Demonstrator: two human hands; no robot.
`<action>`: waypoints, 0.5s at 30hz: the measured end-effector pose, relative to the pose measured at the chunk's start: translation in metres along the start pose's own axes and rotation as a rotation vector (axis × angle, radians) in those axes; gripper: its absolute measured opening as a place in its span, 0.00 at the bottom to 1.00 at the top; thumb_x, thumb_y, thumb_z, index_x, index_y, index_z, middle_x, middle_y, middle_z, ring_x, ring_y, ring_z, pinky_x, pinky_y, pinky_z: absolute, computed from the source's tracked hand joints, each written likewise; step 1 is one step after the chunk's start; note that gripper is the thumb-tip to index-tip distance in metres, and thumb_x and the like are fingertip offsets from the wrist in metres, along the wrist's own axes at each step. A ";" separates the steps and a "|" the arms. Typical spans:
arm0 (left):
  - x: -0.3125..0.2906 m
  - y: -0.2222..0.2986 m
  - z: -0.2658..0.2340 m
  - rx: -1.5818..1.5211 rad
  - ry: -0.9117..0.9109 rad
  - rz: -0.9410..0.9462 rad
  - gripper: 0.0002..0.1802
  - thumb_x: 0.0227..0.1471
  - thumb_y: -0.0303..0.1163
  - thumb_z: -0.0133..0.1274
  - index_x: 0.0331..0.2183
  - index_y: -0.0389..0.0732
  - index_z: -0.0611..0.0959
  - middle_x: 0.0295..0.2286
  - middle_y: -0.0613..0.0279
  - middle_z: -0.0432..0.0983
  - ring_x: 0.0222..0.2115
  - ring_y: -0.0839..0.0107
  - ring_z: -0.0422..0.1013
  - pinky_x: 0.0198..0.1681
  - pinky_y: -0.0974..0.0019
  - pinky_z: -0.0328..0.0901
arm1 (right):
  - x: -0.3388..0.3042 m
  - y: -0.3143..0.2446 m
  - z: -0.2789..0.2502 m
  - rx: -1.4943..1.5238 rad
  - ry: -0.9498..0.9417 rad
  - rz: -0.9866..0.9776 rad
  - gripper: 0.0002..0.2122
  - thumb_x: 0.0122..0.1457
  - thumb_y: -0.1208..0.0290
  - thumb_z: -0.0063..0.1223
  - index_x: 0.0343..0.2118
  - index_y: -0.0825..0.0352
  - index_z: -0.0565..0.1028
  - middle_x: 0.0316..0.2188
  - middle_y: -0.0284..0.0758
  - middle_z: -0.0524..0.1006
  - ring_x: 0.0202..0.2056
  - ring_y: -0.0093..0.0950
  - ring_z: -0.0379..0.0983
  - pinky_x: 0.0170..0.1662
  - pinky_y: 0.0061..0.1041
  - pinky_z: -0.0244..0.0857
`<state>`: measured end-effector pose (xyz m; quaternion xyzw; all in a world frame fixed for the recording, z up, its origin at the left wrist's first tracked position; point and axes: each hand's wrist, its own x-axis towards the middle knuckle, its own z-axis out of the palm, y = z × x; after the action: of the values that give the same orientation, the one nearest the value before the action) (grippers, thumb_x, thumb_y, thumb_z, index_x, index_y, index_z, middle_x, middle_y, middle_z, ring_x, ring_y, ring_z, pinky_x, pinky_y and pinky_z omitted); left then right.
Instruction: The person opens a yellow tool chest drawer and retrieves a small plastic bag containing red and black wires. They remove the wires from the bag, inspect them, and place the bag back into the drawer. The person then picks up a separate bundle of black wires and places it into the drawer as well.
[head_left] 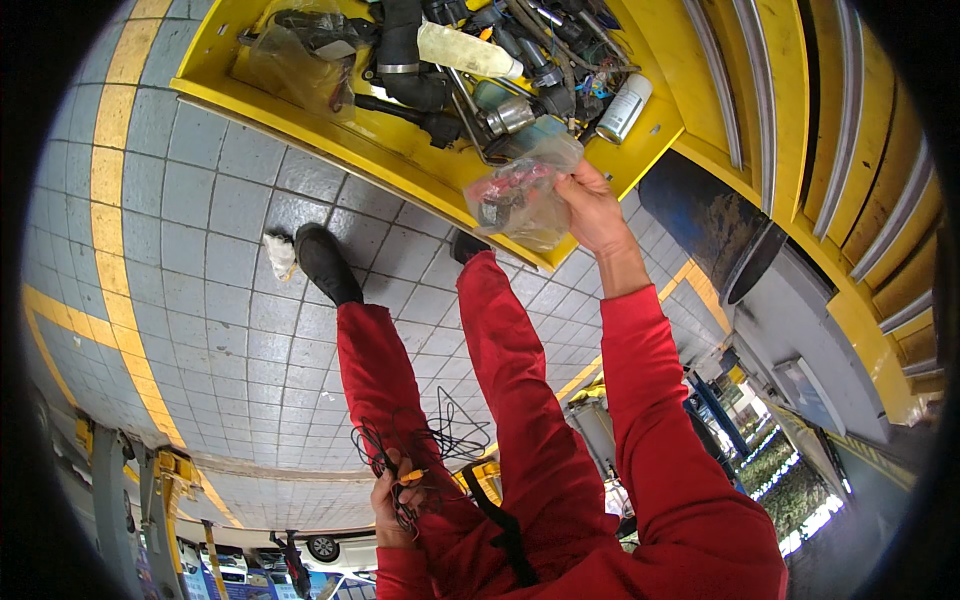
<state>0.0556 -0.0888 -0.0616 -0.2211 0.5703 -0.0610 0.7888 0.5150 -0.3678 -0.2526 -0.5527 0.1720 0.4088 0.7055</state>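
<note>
My right hand (596, 212) pinches the edge of a clear plastic bag (540, 222) with something red and dark inside. The bag hangs over the front edge of an open yellow drawer (300, 125). Low by my thigh, my left hand (397, 497) is closed around a tangled bundle of thin black cable (455, 432). A small yellow-orange connector (411, 477) sticks out beside its fingers. Loops of the cable spread over my red trouser legs.
The drawer holds a black hose (402, 50), a whitish bottle (468, 48), a white spray can (625, 108), another plastic bag (300, 60) and several tools. More yellow drawers (790, 110) stand at right. A crumpled white rag (280, 256) lies beside my shoe on the tiled floor.
</note>
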 end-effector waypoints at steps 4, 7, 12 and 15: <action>0.001 0.000 -0.002 0.011 0.000 -0.001 0.15 0.68 0.37 0.53 0.53 0.47 0.73 0.33 0.66 0.68 0.21 0.79 0.63 0.21 0.73 0.57 | -0.002 -0.004 -0.003 0.026 -0.048 0.018 0.18 0.73 0.76 0.49 0.63 0.67 0.73 0.57 0.33 0.79 0.57 0.26 0.75 0.64 0.30 0.67; 0.001 0.002 -0.003 0.028 -0.005 -0.010 0.15 0.69 0.38 0.53 0.53 0.47 0.74 0.33 0.68 0.68 0.21 0.79 0.63 0.20 0.73 0.56 | -0.003 -0.006 -0.006 0.031 -0.108 -0.038 0.18 0.72 0.78 0.49 0.64 0.67 0.73 0.57 0.34 0.79 0.57 0.27 0.75 0.64 0.31 0.68; -0.001 0.001 -0.002 0.010 0.036 -0.006 0.16 0.69 0.40 0.53 0.54 0.47 0.74 0.31 0.72 0.67 0.20 0.79 0.62 0.20 0.73 0.55 | -0.004 -0.009 -0.005 0.055 -0.115 -0.008 0.18 0.71 0.80 0.49 0.63 0.68 0.74 0.57 0.35 0.79 0.57 0.28 0.76 0.62 0.32 0.70; 0.000 0.001 -0.003 0.021 0.027 -0.012 0.17 0.70 0.40 0.53 0.55 0.47 0.74 0.31 0.73 0.67 0.19 0.79 0.62 0.20 0.73 0.55 | -0.005 -0.009 -0.005 0.051 -0.076 -0.014 0.18 0.72 0.78 0.50 0.63 0.68 0.74 0.56 0.34 0.79 0.55 0.26 0.76 0.60 0.30 0.71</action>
<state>0.0528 -0.0894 -0.0630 -0.2154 0.5788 -0.0748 0.7830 0.5203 -0.3746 -0.2451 -0.5201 0.1515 0.4198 0.7282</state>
